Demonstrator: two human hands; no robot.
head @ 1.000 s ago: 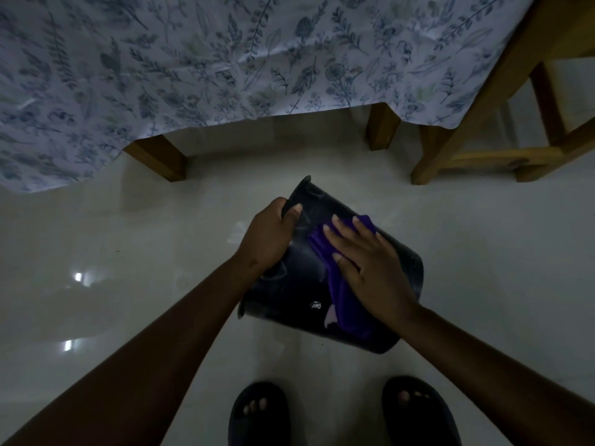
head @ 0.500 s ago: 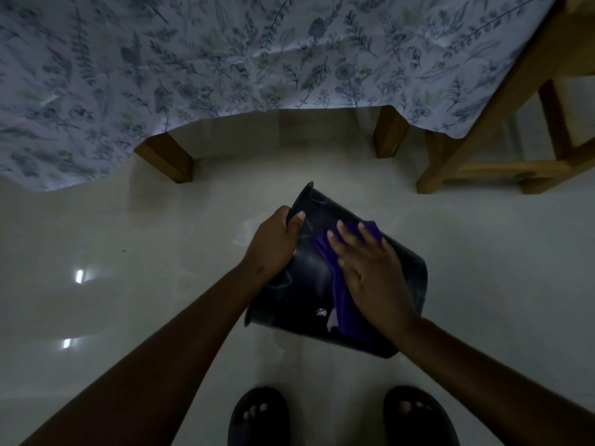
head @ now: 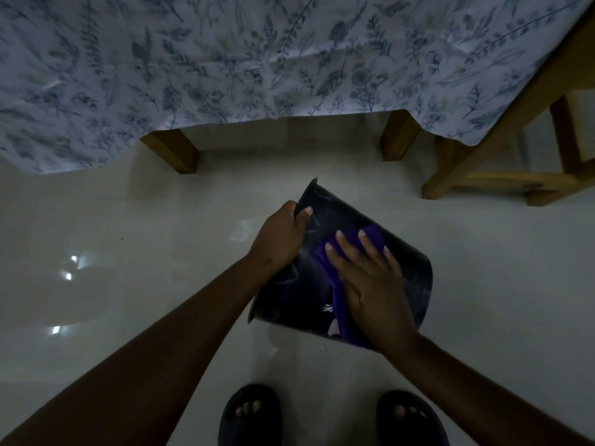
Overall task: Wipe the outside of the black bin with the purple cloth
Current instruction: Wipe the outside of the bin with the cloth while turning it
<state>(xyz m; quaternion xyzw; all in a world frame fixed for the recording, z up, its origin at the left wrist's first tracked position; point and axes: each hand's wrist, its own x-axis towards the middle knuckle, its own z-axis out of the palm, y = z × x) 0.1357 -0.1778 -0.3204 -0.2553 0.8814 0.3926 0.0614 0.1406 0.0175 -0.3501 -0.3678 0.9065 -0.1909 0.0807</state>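
The black bin (head: 341, 217) is tipped on its side above the pale floor, its rim toward the left. My left hand (head: 278, 239) grips that rim, thumb on the outer wall. The purple cloth (head: 338, 294) lies on the bin's upturned side. My right hand (head: 370, 284) presses flat on the cloth with fingers spread, covering most of it. A small white printed mark shows on the bin wall beside the cloth.
A table with a floral cloth (head: 225, 69) hangs over the far side, with wooden legs (head: 174, 149) below. A wooden chair frame (head: 502, 162) stands at the right. Both my feet in dark sandals (head: 251, 413) are on the glossy floor (head: 128, 252) below the bin.
My right hand and the cloth have slid slightly down the bin's side. The view has shifted a little, so the bin appears lower in the frame. My left hand keeps its grip.
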